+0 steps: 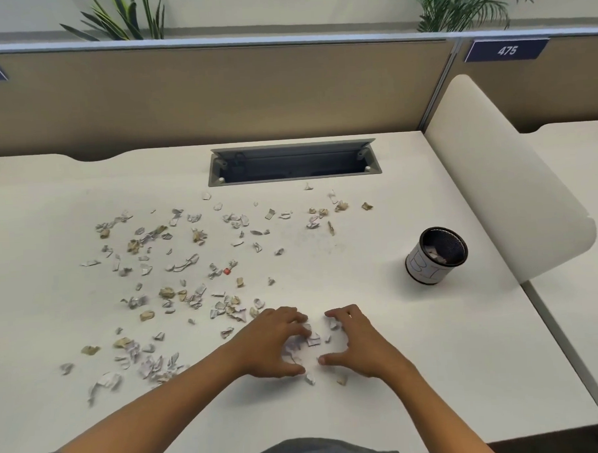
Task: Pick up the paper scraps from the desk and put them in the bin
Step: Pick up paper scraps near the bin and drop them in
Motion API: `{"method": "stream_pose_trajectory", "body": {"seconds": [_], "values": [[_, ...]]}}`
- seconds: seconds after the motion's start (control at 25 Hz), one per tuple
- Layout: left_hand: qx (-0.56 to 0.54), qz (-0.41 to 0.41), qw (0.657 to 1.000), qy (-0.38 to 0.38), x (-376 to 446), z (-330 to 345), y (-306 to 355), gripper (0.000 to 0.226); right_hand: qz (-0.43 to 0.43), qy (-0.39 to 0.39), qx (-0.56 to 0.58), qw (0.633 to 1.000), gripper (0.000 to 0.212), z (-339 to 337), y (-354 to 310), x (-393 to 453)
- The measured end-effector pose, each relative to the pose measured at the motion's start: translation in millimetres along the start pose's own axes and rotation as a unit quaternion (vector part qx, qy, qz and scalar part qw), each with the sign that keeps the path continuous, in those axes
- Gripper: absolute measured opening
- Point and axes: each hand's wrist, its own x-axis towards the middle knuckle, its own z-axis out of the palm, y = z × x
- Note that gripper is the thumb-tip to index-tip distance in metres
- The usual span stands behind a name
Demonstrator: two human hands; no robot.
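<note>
Scraps (312, 338) heaped between left hand (278, 343) and right hand (355, 340); hands cupped, nearly together. Close gap, squeeze, lift toward bin (436, 254).

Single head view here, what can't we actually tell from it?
- Small black mesh bin: its fill depth, hidden by its own wall.
- Torn paper scraps between the left hand and right hand: their count, hidden by the fingers and blurred.
- Grey cable tray in the white desk: interior too dark.
</note>
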Motion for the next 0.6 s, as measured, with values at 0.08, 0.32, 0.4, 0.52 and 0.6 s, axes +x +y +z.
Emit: {"method": "stream_pose_trajectory", "body": {"seconds": [0.08,0.32,0.4,0.52,0.6], "values": [[-0.009,-0.001,1.0,-0.016,-5.0,-0.1,-3.0,0.067,-0.013,0.006,-0.007,1.0,0.094,12.3,-4.8,-1.0],[-0.054,-0.039,0.998,-0.009,-5.9,-1.5,-10.1,0.036,-0.052,0.023,-0.05,0.997,0.096,41.5,-17.2,-0.5],[-0.048,-0.049,0.998,-0.002,-4.5,-4.3,-13.0,0.028,-0.059,0.032,-0.06,0.996,0.092,46.4,-21.3,1.1],[-0.046,-0.055,0.997,0.012,-4.3,-6.3,-14.0,0.021,-0.061,0.05,-0.065,0.995,0.083,49.9,-27.0,5.6],[-0.047,-0.067,0.996,0.017,-4.8,-5.9,-12.4,0.019,-0.064,0.064,-0.068,0.994,0.069,51.6,-29.9,8.8]]}}
